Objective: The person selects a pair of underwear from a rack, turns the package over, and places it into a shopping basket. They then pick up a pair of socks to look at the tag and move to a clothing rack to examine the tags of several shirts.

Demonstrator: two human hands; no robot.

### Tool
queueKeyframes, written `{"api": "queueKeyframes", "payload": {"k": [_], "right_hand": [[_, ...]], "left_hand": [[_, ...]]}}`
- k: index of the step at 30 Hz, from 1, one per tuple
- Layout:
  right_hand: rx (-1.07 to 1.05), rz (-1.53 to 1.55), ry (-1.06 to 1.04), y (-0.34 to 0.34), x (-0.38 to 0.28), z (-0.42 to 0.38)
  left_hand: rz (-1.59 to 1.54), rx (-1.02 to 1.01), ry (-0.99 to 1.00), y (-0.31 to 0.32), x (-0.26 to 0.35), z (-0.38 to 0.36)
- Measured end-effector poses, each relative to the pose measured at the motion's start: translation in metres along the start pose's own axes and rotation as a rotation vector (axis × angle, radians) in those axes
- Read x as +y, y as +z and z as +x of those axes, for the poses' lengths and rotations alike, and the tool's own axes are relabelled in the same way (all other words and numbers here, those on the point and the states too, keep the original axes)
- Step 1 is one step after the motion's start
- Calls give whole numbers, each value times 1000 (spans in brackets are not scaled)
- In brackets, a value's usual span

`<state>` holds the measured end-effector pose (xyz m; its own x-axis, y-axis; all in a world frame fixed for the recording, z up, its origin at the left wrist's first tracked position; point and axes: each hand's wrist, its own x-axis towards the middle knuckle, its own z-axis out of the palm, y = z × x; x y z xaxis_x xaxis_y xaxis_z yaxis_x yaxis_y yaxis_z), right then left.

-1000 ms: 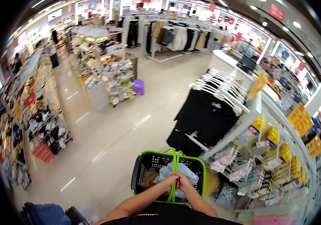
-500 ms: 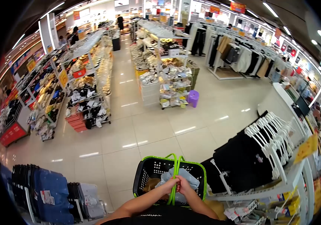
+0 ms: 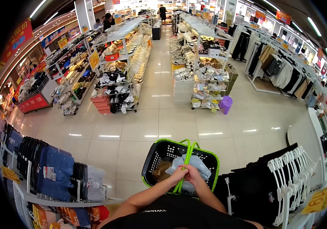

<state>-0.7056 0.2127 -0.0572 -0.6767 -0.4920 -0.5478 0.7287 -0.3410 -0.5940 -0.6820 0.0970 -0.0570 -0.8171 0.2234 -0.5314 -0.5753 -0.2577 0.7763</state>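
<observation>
A black shopping basket (image 3: 150,160) with a bright green rim hangs in front of my body. Its green handles (image 3: 188,152) are raised together, and both my hands are closed around them. My left hand (image 3: 179,173) grips from the left side, with my right hand (image 3: 194,173) pressed against it on the right. Inside the basket lie a light grey-blue bundle (image 3: 199,165), perhaps plastic or cloth, and a brown item (image 3: 161,170) on the left. My forearms partly cover the near side of the basket.
Denim clothes (image 3: 56,168) hang on a rack at left; black garments on white hangers (image 3: 291,179) stand close at right. Ahead, shoe shelves (image 3: 114,84) flank a tiled aisle (image 3: 159,91). A purple bin (image 3: 226,104) stands by the middle shelf. People (image 3: 162,14) are farther back.
The view has turned left, so the shelves and racks appear farther right. More of the left rack shows. My hands still hold the basket handles.
</observation>
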Motion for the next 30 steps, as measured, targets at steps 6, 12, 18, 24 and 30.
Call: {"api": "queueKeyframes", "payload": {"k": [6, 12, 18, 24, 30], "right_hand": [[40, 0, -84, 11, -38, 36], [95, 55, -153, -1, -80, 101], [337, 177, -344, -14, -122, 172], [620, 284, -536, 33, -181, 164], [769, 394, -602, 33, -206, 144]], "left_hand": [[167, -103, 112, -18, 29, 45], [384, -226, 51, -38, 93, 111], [552, -558, 24, -68, 149, 200], [451, -785, -86, -63, 209, 234], [442, -969, -45, -31, 231, 249]]}}
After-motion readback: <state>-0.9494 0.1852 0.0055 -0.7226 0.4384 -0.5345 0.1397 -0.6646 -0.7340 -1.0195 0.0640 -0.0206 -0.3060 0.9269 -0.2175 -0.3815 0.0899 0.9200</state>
